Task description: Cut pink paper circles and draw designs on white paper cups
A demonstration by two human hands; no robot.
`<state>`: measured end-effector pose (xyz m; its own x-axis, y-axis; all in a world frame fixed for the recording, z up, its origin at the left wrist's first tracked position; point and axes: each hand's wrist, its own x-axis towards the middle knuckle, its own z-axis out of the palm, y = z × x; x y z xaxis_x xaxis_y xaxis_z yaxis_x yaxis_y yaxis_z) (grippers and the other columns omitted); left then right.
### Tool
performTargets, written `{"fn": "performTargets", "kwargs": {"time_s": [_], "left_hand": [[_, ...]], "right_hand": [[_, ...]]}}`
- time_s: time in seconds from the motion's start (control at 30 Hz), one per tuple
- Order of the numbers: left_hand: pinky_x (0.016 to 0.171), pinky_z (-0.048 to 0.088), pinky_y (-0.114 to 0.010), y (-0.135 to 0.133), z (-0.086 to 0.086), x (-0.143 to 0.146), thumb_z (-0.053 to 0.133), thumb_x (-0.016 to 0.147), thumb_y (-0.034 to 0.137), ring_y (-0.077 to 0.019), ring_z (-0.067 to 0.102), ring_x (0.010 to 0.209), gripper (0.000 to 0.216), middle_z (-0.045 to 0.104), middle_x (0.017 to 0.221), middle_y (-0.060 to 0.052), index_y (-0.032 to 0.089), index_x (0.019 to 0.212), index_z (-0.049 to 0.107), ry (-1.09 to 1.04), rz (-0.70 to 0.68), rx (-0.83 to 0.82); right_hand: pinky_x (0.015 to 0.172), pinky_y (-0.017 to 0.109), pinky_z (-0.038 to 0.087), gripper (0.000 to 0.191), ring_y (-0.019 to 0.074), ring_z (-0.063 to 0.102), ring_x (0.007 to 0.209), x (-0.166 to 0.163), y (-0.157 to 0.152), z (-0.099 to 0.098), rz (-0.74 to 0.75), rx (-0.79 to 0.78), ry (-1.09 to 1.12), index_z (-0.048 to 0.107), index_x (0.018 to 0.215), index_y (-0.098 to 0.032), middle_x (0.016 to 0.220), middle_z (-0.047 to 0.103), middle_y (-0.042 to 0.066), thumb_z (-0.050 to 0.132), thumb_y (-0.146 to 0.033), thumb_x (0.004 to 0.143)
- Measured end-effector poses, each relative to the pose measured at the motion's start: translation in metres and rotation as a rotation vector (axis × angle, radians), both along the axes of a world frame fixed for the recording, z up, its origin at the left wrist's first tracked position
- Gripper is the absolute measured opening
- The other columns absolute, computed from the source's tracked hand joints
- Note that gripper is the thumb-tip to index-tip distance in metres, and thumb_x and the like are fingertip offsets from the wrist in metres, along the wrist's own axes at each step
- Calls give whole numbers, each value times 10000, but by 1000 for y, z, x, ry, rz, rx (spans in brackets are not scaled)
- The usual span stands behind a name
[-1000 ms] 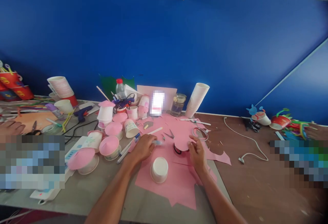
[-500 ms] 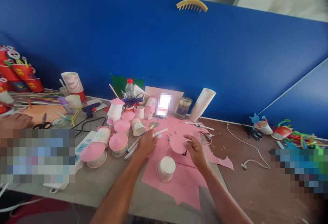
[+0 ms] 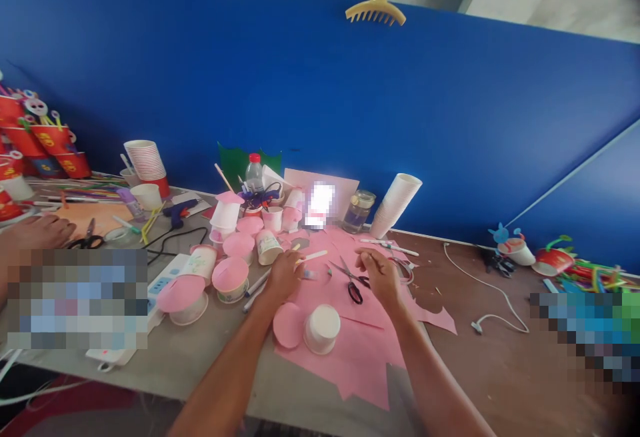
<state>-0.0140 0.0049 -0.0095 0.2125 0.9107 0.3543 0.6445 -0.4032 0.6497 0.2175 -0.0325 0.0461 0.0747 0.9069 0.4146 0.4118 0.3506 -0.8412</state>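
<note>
My left hand (image 3: 283, 274) rests on the pink paper sheet (image 3: 357, 357), its fingers closed round a small pale object that I cannot make out. My right hand (image 3: 381, 276) hovers just right of the black-handled scissors (image 3: 351, 282), its fingers curled together with nothing visible in them. Nearer to me, an upturned white paper cup (image 3: 321, 328) stands on the sheet. A cut pink paper circle (image 3: 287, 325) lies against its left side. A white stick (image 3: 313, 256) lies just beyond my left hand.
Several pink-topped paper cups (image 3: 231, 278) crowd the table to the left, beside a white power strip (image 3: 161, 284). A stack of white cups (image 3: 397, 204), a jar (image 3: 359, 210) and a bottle (image 3: 254, 174) stand at the blue wall. Another person's hand (image 3: 37, 232) is far left. A white cable (image 3: 493, 290) lies right.
The pink circle has left my right hand and now lies left of the upturned cup. The scissors are uncovered. My right hand has moved slightly back and curled up.
</note>
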Motion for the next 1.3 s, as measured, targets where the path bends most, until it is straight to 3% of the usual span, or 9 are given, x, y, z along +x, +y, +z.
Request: {"fn": "performTargets", "kwargs": {"time_s": [0.07,0.17,0.27,0.33,0.43,0.57,0.83,1.07,1.3], "left_hand": [[939,442,-444,-1,6,2,488,829,186,-249,587,1038,218,679,1056,-76,221,981,640,6,-39,8],[940,425,-422,-6,15,5,530,813,192,-238,608,965,174,713,980,-61,217,897,680,47,-137,5],[947,394,-407,-11,20,8,549,827,219,-219,603,911,148,720,922,-51,215,843,696,177,-261,-2],[964,371,-414,-14,20,9,569,831,264,-233,574,977,163,705,996,-58,224,925,696,261,-284,11],[985,345,-420,-17,16,9,586,823,279,-254,518,1076,227,670,1090,-60,236,1028,674,345,-299,46],[939,363,-402,-17,13,7,520,857,217,-242,530,1019,217,662,1047,-71,208,1022,659,425,-281,40],[941,374,-409,-8,9,0,495,862,182,-268,550,1041,240,654,1041,-102,182,1074,608,458,8,57],[866,430,-415,-5,-4,-2,488,855,184,-280,575,993,444,633,1060,-114,164,1298,470,487,200,100],[929,415,-396,-11,5,7,465,872,180,-248,548,1045,277,629,1110,-88,193,1125,578,365,75,217]], "right_hand": [[659,328,504,277,205,624,753,13,5,-21,-100,36,-191,682,929,-167,821,695,85,488,-356,867],[783,378,483,210,237,608,863,21,2,-46,-69,66,-374,698,883,-182,870,706,94,513,-270,837],[840,399,438,211,258,578,911,18,-6,-55,-116,41,-632,700,922,-166,927,693,109,514,-200,828],[848,390,425,230,267,564,959,16,-9,-54,-155,0,-731,688,983,-159,997,680,115,511,-190,840],[836,362,426,236,246,579,953,17,-8,-54,-162,-65,-750,671,1018,-163,1033,669,111,490,-201,872],[823,370,429,281,258,578,967,22,-7,-55,-232,-57,-744,644,1093,-137,1093,628,139,513,-258,876],[819,401,386,290,303,581,958,21,-16,-40,-212,-251,-836,671,1071,-174,1038,671,137,558,-315,845],[883,381,346,341,285,560,1019,22,-16,-36,-181,-324,-831,653,1105,-211,1054,688,88,588,-361,806],[883,389,344,292,271,587,987,26,-14,-40,-174,-358,-741,668,1078,-188,1036,712,88,534,-250,826]]}}
